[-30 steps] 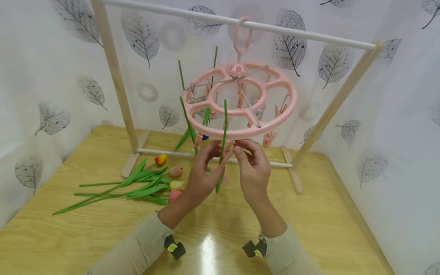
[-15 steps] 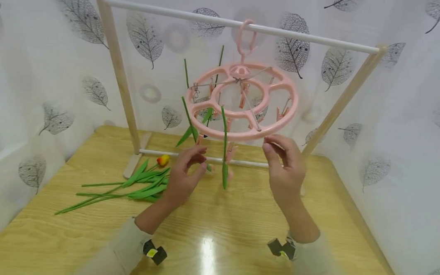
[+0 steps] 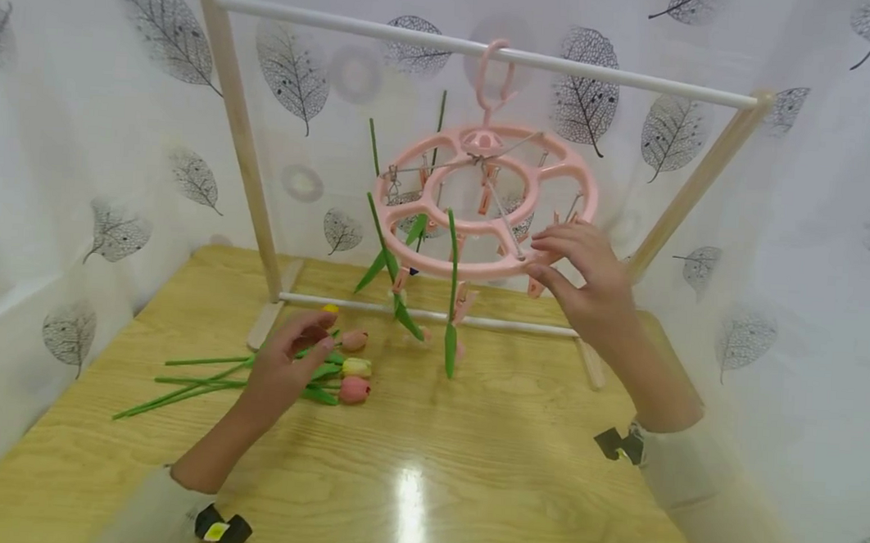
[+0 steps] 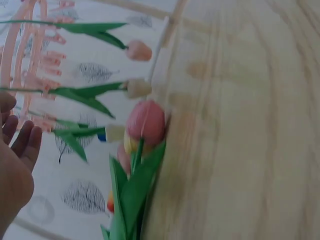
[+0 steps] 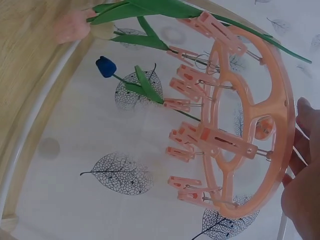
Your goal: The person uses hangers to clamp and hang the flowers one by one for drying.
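Note:
A round pink clip hanger (image 3: 479, 270) hangs by its hook from the rack's white bar. Artificial tulips hang heads-down from its clips, among them a blue tulip (image 5: 106, 66) and a pink tulip (image 4: 138, 50). My right hand (image 3: 589, 284) holds the hanger's front right rim between thumb and fingers. My left hand (image 3: 285, 370), fingers loosely bent with nothing in them, is over the tulips lying on the table at the left. Among these are a deep pink tulip (image 3: 355, 390), a pale yellow tulip (image 3: 357, 367) and a peach tulip (image 3: 353, 340).
The wooden rack has a left post (image 3: 243, 138), a right post (image 3: 694, 187) and a low white rod (image 3: 506, 323) near the table. Several pink clips (image 5: 227, 142) on the hanger bear no flower. A leaf-patterned curtain (image 3: 794, 323) surrounds the wooden table (image 3: 484, 471).
Both hands have left the clip and stem at the hanger's front. The left moved left and down to the lying tulips; the right moved right, then onto the rim. The tulip hangs by itself.

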A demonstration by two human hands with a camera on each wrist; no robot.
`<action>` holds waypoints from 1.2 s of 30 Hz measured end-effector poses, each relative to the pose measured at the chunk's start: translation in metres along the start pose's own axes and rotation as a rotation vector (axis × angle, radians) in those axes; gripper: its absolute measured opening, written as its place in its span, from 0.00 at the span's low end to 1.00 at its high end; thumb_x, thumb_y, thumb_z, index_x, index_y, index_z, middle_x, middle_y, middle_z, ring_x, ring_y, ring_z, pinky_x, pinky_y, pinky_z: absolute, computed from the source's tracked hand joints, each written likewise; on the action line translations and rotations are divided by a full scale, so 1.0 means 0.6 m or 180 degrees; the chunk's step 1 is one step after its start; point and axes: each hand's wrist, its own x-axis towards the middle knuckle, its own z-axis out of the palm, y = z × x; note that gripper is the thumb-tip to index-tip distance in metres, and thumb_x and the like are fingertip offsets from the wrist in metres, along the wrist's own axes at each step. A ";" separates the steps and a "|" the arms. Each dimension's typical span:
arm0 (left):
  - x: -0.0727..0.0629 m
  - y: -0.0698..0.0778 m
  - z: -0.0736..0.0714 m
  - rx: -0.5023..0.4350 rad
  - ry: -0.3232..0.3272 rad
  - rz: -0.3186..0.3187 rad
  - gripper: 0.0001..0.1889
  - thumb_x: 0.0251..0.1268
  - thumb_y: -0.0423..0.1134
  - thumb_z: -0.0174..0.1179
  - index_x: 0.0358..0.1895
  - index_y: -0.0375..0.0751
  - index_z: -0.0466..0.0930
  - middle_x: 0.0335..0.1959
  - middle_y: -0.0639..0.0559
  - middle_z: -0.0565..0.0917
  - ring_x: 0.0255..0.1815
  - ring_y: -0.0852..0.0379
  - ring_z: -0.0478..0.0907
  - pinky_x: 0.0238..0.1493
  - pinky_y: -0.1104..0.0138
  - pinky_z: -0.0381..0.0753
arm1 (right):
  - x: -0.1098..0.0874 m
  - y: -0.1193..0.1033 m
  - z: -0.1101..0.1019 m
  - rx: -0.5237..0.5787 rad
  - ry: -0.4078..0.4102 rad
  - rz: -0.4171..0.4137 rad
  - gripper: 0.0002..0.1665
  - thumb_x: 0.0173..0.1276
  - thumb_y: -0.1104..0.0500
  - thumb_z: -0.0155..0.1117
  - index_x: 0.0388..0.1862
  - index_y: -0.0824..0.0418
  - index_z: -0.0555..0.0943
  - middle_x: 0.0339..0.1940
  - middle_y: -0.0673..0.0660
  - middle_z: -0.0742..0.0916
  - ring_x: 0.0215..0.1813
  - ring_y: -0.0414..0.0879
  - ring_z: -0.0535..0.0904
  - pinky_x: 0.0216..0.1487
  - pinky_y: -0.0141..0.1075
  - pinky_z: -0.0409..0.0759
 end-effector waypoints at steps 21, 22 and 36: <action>-0.083 -0.075 -0.206 0.1426 -0.0877 -0.0918 0.20 0.74 0.39 0.60 0.64 0.35 0.76 0.59 0.39 0.79 0.47 0.78 0.72 0.43 0.75 0.80 | -0.002 0.006 0.000 -0.0211 -0.0192 -0.0099 0.21 0.48 0.75 0.77 0.43 0.68 0.86 0.42 0.63 0.88 0.52 0.58 0.81 0.78 0.50 0.61; -0.085 -0.077 -0.213 0.1483 -0.0898 -0.0929 0.20 0.74 0.39 0.60 0.64 0.35 0.76 0.58 0.39 0.79 0.46 0.78 0.72 0.42 0.74 0.81 | -0.002 0.006 -0.001 -0.0210 -0.0202 -0.0096 0.20 0.48 0.75 0.77 0.43 0.68 0.86 0.42 0.63 0.89 0.52 0.58 0.81 0.78 0.50 0.61; -0.092 -0.096 -0.258 0.1952 -0.1085 -0.1196 0.20 0.69 0.32 0.63 0.61 0.31 0.77 0.57 0.32 0.78 0.52 0.35 0.79 0.46 0.53 0.84 | 0.000 0.005 0.001 -0.0187 -0.0183 -0.0147 0.20 0.48 0.76 0.78 0.42 0.68 0.87 0.40 0.63 0.89 0.51 0.59 0.81 0.76 0.48 0.63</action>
